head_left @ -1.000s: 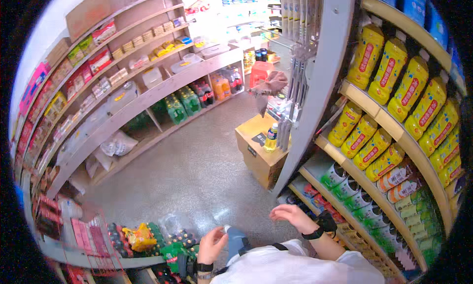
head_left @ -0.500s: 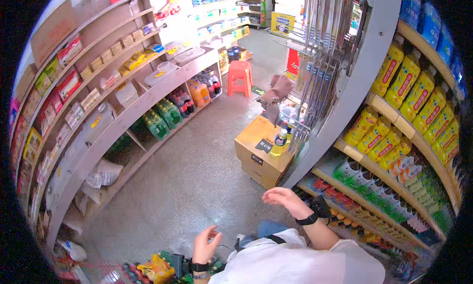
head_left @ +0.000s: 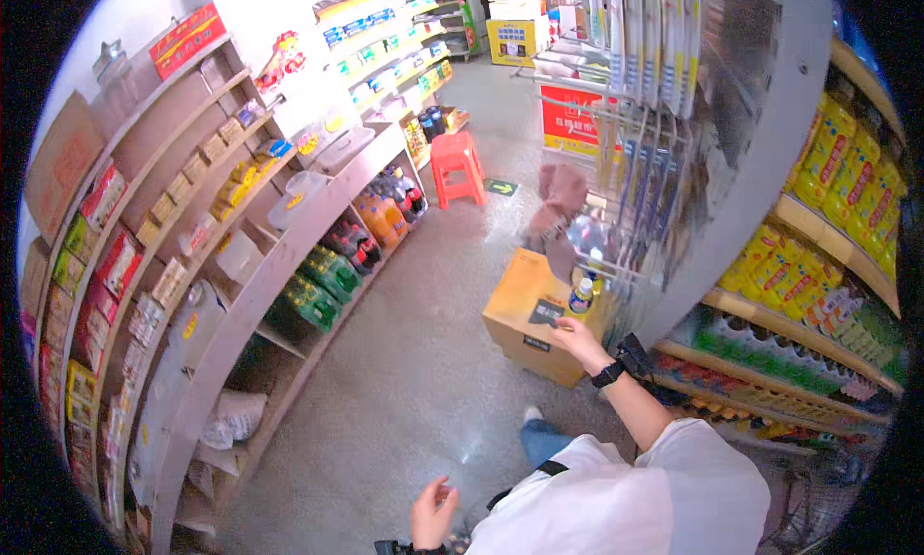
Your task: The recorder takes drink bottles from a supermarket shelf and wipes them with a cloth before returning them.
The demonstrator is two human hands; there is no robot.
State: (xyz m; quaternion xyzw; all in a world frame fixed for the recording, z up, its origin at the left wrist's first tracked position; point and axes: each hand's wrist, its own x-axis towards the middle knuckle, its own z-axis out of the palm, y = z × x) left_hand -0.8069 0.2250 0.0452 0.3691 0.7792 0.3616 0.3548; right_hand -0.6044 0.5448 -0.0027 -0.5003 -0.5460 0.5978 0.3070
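Observation:
My right hand (head_left: 579, 345) reaches forward over the near edge of a yellowish cardboard carton (head_left: 512, 305), fingers stretched out and apparently holding nothing. Its fingertips appear beside a dark label (head_left: 547, 312) on the carton; whether they touch it, I cannot tell. Just beyond the hand, a bottle (head_left: 580, 298) with yellow contents, a dark label and a pale cap stands upright on the carton. Low in the picture, my left hand (head_left: 433, 513) hangs over the floor, open, with its fingers loosely bent and nothing in them.
Stocked shelves (head_left: 164, 237) line the left, with soda bottles (head_left: 332, 271) low down. A red plastic stool (head_left: 456, 170) stands ahead. Beyond the carton are a brown cloth (head_left: 556, 213) and a metal rack (head_left: 640, 160). Yellow packs (head_left: 784, 266) fill shelves at right.
My right hand has moved forward to the carton and bottle. My left hand sits lower and further right in the picture. The view has shifted, and a jeans leg and shoe now show.

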